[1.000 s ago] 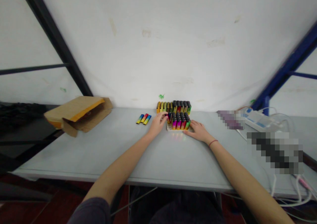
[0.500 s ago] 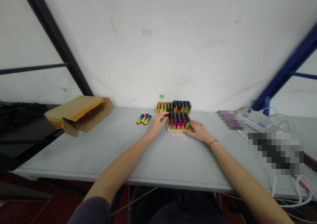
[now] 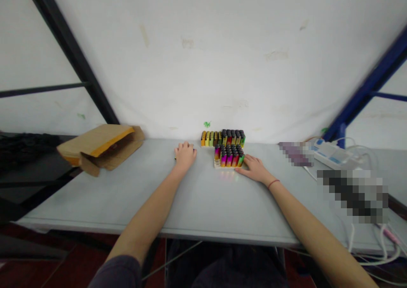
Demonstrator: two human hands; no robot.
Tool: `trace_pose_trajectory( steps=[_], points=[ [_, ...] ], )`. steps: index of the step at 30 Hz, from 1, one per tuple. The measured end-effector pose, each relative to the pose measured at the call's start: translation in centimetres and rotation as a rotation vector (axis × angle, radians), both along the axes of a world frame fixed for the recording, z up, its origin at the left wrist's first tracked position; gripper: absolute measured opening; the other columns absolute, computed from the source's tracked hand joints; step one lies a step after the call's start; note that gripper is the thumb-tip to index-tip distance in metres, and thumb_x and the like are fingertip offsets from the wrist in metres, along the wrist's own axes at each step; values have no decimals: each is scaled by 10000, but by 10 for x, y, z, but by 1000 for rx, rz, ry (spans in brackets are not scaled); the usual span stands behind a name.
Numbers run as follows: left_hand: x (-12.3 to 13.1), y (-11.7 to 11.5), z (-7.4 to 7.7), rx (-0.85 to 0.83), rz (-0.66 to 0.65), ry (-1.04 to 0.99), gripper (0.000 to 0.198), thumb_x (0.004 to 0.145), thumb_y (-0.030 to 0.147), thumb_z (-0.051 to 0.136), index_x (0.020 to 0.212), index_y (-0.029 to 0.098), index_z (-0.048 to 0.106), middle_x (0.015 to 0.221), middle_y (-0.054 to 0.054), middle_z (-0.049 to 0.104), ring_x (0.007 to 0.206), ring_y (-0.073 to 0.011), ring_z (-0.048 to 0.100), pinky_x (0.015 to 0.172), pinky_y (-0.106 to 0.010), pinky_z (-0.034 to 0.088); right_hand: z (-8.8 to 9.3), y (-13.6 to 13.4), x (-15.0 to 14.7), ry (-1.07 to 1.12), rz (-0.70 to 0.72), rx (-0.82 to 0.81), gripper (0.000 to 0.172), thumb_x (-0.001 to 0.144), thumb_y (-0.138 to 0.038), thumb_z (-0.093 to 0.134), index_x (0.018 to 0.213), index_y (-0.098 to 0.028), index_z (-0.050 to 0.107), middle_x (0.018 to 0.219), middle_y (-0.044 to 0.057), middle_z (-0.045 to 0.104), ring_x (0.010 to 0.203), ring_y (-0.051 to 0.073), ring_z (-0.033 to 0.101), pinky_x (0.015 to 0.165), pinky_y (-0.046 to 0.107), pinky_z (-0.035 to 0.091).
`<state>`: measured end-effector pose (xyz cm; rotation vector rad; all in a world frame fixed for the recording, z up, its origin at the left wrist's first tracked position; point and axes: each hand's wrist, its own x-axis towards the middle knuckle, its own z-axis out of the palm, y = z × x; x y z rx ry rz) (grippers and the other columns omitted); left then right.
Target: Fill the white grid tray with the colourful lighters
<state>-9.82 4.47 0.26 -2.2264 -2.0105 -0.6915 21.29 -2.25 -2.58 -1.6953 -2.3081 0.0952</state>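
My left hand (image 3: pixel 185 154) lies over the loose lighters on the table, its fingers bent downward. It covers nearly all of them, and its fingertips are hidden. To its right stands a clear lighter tray (image 3: pixel 217 166) filled with several upright lighters (image 3: pixel 232 157), black-topped with purple, pink, red and green bodies. Some spaces show at the tray's front left. My right hand (image 3: pixel 253 168) holds the tray's right front corner, thumb along the front and fingers at the side.
Behind the tray, against the wall, stand more upright lighters (image 3: pixel 210 138) in yellow, green and dark colours. An opened brown cardboard box (image 3: pixel 98 144) lies at the left. On the right are a white power strip (image 3: pixel 330 153), cables and blurred-out items.
My left hand has moved left from the tray to the loose lighters and now covers them. A purple lighter stands in the tray's left row where that hand was. My right hand has stayed put.
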Motion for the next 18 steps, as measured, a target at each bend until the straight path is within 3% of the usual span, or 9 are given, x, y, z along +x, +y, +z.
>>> trace_pose_trajectory(
  steps=[4,12,18],
  points=[
    [-9,3,-2,-92,60,84,343,954,360,506,1105,179,754,1258,-192,629,1203,-370,495,934,-497,410,-1,0,0,5,-6,0,556,954,-609,545,1275,-162,624,1347,184,623,1252,349,564,1083,492,402],
    [5,1,-1,-141,-21,137,319,966,336,496,1105,168,730,1167,-198,708,1151,-351,594,936,-467,413,-1,1,1,8,8,5,537,955,-608,541,1257,-174,631,1348,184,627,1240,349,568,1074,506,408],
    [8,-1,-3,-118,-35,-8,261,950,334,568,1145,177,643,1185,-182,699,1116,-316,649,881,-381,463,0,0,0,6,6,10,538,956,-604,536,1252,-166,635,1348,187,629,1246,352,567,1068,510,415]
  ],
)
